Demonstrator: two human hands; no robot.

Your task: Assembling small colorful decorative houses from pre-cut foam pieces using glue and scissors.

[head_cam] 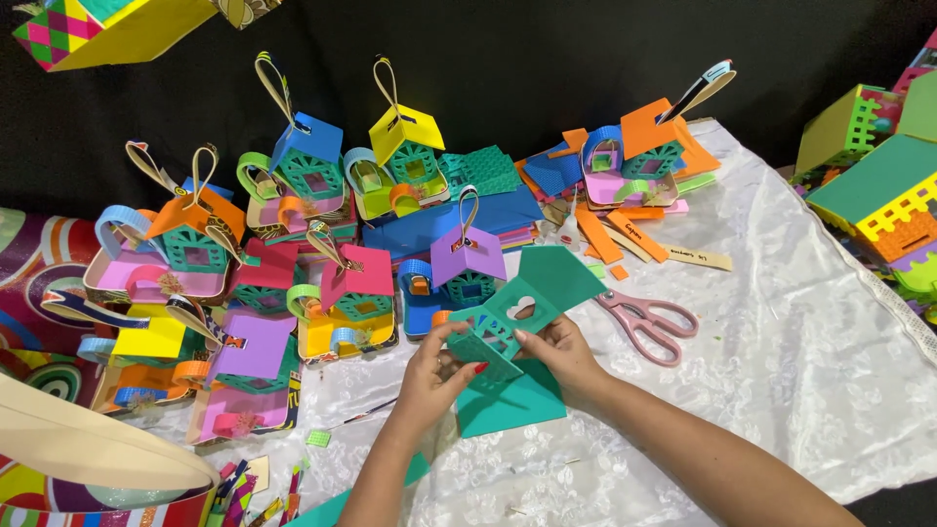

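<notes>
Both my hands hold a teal foam cut-out house with window holes and a heart-shaped opening, above a white cloth. My left hand grips its lower left corner with thumb and fingers. My right hand pinches its right side. A flat teal foam sheet lies under the hands. Pink-handled scissors rest just right of my right hand.
Several finished foam houses in bright colours, with ribbon loops, stand in rows at left and back. Foam strips and scraps lie behind the scissors. Larger foam houses sit at the right edge. A striped container is at bottom left.
</notes>
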